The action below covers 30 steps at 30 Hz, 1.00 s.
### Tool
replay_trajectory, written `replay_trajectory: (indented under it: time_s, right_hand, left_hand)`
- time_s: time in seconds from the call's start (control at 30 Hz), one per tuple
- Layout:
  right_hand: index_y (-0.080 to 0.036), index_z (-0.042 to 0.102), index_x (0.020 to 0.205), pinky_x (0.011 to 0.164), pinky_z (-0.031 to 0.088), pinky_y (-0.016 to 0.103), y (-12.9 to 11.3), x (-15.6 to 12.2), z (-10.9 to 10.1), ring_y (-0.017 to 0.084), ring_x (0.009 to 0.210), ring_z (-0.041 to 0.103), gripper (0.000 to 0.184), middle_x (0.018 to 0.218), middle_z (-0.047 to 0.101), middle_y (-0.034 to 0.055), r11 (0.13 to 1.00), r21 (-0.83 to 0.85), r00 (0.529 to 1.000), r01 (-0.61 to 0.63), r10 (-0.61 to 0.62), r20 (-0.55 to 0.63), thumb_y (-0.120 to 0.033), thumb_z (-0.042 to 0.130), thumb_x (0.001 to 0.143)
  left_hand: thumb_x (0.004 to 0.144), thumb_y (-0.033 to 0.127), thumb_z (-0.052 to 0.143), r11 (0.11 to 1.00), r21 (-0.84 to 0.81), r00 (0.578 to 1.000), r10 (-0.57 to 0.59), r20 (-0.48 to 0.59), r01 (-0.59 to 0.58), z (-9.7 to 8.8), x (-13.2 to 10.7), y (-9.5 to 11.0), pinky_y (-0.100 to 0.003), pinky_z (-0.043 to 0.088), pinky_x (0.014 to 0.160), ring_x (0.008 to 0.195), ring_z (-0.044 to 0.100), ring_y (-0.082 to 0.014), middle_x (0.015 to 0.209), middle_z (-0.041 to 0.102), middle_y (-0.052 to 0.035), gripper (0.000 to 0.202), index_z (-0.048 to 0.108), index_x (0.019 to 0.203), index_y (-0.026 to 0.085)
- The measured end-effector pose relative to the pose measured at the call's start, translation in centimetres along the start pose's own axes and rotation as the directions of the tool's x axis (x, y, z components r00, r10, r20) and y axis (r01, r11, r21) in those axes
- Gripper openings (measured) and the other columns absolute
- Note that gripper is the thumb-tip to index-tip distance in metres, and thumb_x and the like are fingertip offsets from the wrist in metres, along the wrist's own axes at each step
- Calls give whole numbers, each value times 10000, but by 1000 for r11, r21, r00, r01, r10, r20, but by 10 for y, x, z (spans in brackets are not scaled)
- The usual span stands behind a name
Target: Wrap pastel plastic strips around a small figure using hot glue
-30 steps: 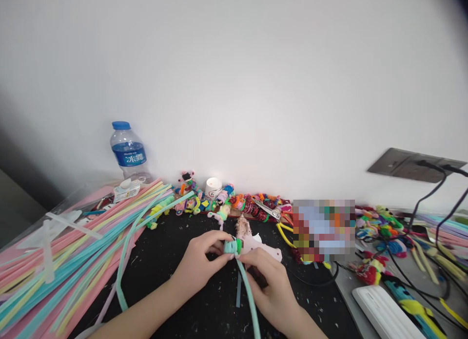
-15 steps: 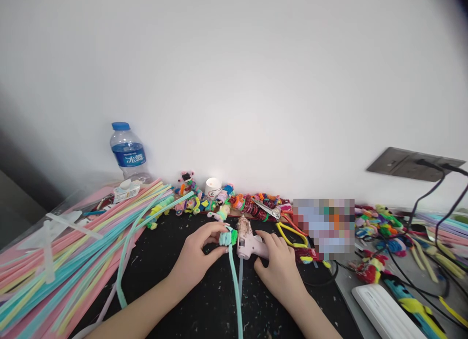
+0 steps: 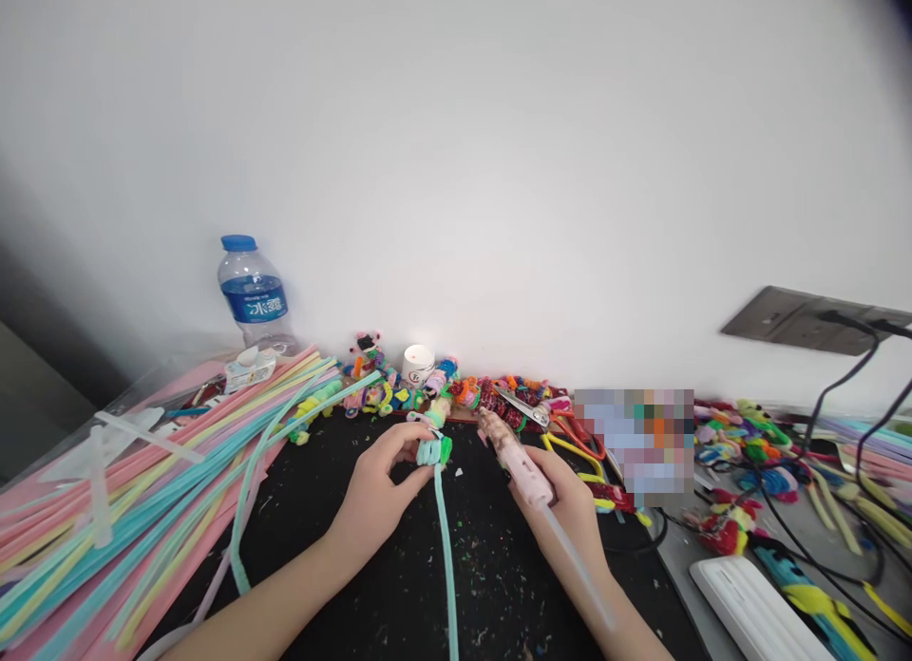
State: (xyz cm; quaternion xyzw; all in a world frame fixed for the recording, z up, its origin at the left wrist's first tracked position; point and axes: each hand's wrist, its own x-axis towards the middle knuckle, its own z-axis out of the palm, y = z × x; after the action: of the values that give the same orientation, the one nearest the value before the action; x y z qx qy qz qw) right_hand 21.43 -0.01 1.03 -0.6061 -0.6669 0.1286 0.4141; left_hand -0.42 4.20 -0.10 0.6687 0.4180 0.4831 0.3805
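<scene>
Black work surface (image 3: 399,585): specks strewn beneath both hands.
Right hand (image 3: 562,514): I have it wrapped around the glue gun (image 3: 525,478), whose tip stands apart from the coil.
Left hand (image 3: 374,495): I pinch the coil, thumb and fingertips nearly together.
Mint strand (image 3: 446,557): running toward me, left unwound.
Mint coil (image 3: 428,451): turns done, I judge; glue, cannot tell.
Green piece (image 3: 446,448): already against its right side.

The pale pink plastic glue gun (image 3: 533,481) is smooth with a rough brown nose (image 3: 501,437), the small mint-green coil (image 3: 428,451) is fuzzy, the clear plastic bottle (image 3: 251,286) shiny
</scene>
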Motion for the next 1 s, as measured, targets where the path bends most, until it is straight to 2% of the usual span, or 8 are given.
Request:
replay_trajectory:
  time_s: [0.1, 0.2, 0.4, 0.73, 1.0]
  right_hand:
    - [-181, 618, 852, 579, 442, 256, -3, -1, -2, 163, 624, 569, 151, 742, 623, 15, 995, 88, 998, 53, -55, 23, -170, 557, 714]
    - [-176, 602, 765, 534, 418, 230, -7, -1, -4, 141, 580, 539, 80, 676, 596, -3, 986, 152, 991, 68, -84, 103, -161, 566, 695]
    - [-176, 555, 671, 501, 364, 213, -9, -2, -2, 115, 543, 488, 68, 616, 546, -30, 995, 85, 965, 49, -69, 254, -129, 603, 672]
    - [-186, 456, 577, 474, 308, 206, -10, -1, -1, 94, 500, 406, 197, 557, 434, -57, 994, 75, 959, 75, -93, 267, -171, 602, 707]
    - [-195, 423, 573, 473, 288, 208, -9, -2, 1, 97, 499, 388, 221, 557, 416, -58, 995, 82, 960, 63, -83, 268, -184, 596, 711]
  left_hand:
    - [756, 134, 558, 1000, 0, 1000, -10, -25, 10, 0, 1, -1, -316, 495, 801, 902, 594, -190, 1025, 618, -38, 199, 571, 936, 219]
    - [749, 139, 575, 1000, 6, 999, -18, -37, 18, 0, 1, -2, -306, 495, 782, 881, 599, -185, 1002, 624, -35, 186, 574, 918, 216]
    - [739, 133, 582, 1000, -6, 1000, -11, -21, 11, -1, 1, -2, -304, 500, 769, 863, 601, -183, 968, 625, -38, 185, 582, 908, 208]
    - [737, 131, 575, 1000, 23, 1000, -2, -11, 2, 0, 0, -1, -311, 502, 776, 878, 603, -188, 992, 629, -45, 171, 591, 890, 204]
    - [736, 132, 576, 1000, 22, 1000, -5, -2, 5, 0, 0, -2, -309, 505, 757, 853, 603, -185, 967, 631, -43, 171, 590, 891, 202]
